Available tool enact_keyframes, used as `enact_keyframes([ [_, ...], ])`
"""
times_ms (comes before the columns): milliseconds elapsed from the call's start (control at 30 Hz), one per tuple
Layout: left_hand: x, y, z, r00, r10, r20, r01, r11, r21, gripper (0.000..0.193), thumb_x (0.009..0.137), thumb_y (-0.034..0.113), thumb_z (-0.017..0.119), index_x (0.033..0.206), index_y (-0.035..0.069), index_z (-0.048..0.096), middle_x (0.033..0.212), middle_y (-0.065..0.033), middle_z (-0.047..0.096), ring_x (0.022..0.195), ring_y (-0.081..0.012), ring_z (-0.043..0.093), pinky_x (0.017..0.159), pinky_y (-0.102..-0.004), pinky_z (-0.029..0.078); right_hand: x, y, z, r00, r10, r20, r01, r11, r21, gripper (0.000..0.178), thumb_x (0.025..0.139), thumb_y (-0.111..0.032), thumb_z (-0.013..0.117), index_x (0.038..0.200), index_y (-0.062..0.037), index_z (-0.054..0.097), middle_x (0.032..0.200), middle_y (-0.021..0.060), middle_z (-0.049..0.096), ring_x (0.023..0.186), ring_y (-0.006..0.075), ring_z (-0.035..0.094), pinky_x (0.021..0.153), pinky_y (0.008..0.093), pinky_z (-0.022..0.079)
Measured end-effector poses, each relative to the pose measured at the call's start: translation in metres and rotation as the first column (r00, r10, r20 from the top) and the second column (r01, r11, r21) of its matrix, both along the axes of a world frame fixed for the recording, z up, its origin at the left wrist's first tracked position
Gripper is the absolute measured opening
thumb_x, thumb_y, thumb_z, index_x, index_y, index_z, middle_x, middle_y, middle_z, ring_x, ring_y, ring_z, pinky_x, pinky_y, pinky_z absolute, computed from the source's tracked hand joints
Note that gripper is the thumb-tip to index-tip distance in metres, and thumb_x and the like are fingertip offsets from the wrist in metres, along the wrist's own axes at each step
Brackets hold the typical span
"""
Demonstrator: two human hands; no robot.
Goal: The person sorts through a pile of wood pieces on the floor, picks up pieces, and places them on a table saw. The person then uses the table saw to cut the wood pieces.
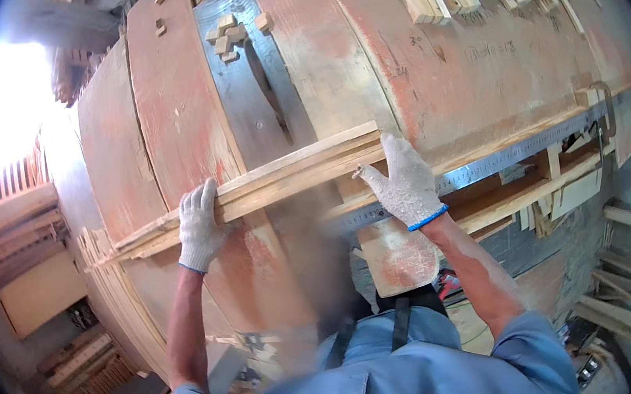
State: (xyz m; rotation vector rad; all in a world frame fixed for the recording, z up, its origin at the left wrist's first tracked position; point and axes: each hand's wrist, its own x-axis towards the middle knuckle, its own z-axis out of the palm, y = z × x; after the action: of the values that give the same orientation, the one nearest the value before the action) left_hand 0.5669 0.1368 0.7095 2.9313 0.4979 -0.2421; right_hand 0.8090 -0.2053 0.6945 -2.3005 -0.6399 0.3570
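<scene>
Spanning the saw blade slot [269,97], a strip bundle [270,180] is clamped by left hand [201,230] fingers and steadied by right hand [405,184] fingers, flat on the desk [177,101].

Bundle of long, thin, pale wood strips [287,174], stacked flat and aligned, lying diagonally across the worn reddish saw table [182,125], its lower end toward the left. It rests just before the slot in the grey metal plate [252,103].
</scene>
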Motion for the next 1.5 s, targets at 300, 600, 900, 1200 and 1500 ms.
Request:
enact_keyframes([
  [300,0.035,0.024,-0.003,0.998,0.015,-0.054,-0.014,1.0,0.015,0.101,0.073,0.029,0.094,0.156,0.002,0.045,0.144,-0.0211,0.059,0.133,-0.0421,0.053,0.114,-0.0519,0.043,0.029,0.032,-0.034,0.988,-0.116,-0.102,0.13,0.982,0.135,0.03,0.095,-0.021,0.069,0.113,0.0009,0.058,0.114,0.0274,0.062,0.111,0.0487,0.06,0.091,0.0558,0.05],
  [600,0.059,0.041,-0.001,0.998,0.021,-0.067,-0.018,0.999,0.046,0.103,0.072,0.03,0.095,0.157,0.002,0.045,0.144,-0.0195,0.06,0.132,-0.0419,0.055,0.114,-0.0508,0.044,0.042,0.047,-0.042,0.984,-0.149,0.096,0.124,0.966,0.228,0.027,0.094,-0.019,0.07,0.11,-0.0009,0.059,0.11,0.0278,0.062,0.107,0.0496,0.059,0.089,0.0557,0.05],
  [900,0.064,0.054,-0.001,0.999,-0.012,-0.041,0.013,1.0,0.021,0.103,0.071,0.03,0.095,0.156,0.002,0.045,0.143,-0.0213,0.06,0.132,-0.0427,0.056,0.114,-0.0517,0.044,0.085,0.071,0.007,0.794,0.224,0.565,-0.303,0.952,0.048,0.07,0.077,-0.039,0.086,0.131,-0.0026,0.06,0.124,0.0146,0.061,0.12,0.0373,0.059,0.104,0.0488,0.049],
  [1200,0.08,0.071,0.0,0.999,-0.009,-0.032,0.01,1.0,0.025,0.103,0.069,0.026,0.097,0.156,0.004,0.047,0.141,-0.02,0.061,0.133,-0.0405,0.055,0.115,-0.0511,0.044,0.123,0.104,-0.023,0.717,0.639,0.276,-0.539,0.761,-0.361,0.089,0.066,-0.038,0.094,0.139,-0.0041,0.058,0.124,0.0147,0.06,0.122,0.0361,0.057,0.107,0.0482,0.047],
  [1500,0.097,0.094,-0.005,1.0,-0.014,-0.02,0.015,0.999,0.037,0.092,0.074,0.025,0.092,0.152,0.004,0.049,0.141,-0.0175,0.061,0.132,-0.0393,0.055,0.114,-0.0517,0.044,0.142,0.123,-0.031,0.636,0.588,0.5,-0.528,0.804,-0.275,0.041,0.075,-0.021,0.079,0.11,-0.0077,0.061,0.098,0.0117,0.063,0.099,0.0324,0.065,0.084,0.0464,0.053],
])
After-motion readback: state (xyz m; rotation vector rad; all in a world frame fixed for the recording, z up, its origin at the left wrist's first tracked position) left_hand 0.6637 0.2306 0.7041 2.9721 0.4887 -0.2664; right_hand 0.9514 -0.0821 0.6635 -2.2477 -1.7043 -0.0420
